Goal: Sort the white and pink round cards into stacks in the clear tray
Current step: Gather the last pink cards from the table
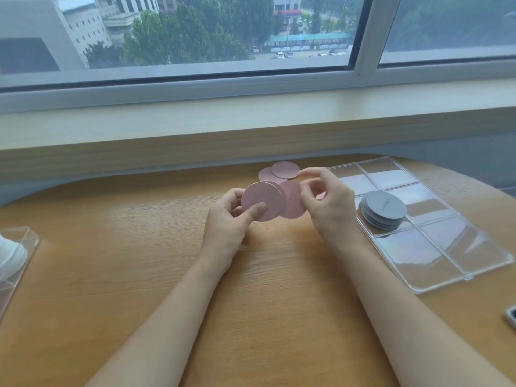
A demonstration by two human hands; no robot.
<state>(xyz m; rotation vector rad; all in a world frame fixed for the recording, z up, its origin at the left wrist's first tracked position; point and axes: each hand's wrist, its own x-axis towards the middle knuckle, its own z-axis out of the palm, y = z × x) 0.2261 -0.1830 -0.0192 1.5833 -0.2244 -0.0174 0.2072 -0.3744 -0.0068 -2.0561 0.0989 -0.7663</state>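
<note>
Gripping a fan of pink round cards [264,205] above the desk [139,261], the left hand [229,219] holds them while the right hand [326,202] pinches one. More pink cards [284,170] lie just beyond; a grey-white stack [384,209] sits in the clear tray [446,255] at right

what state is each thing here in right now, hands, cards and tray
left hand: grips a fanned bunch of pink round cards, thumb on the front card
right hand: pinches the rightmost pink card of the fan
loose pink round cards: lie overlapping on the wooden table
grey-white round cards: stacked in the clear plastic compartment tray
clear tray: lies flat, other compartments look bare
</note>
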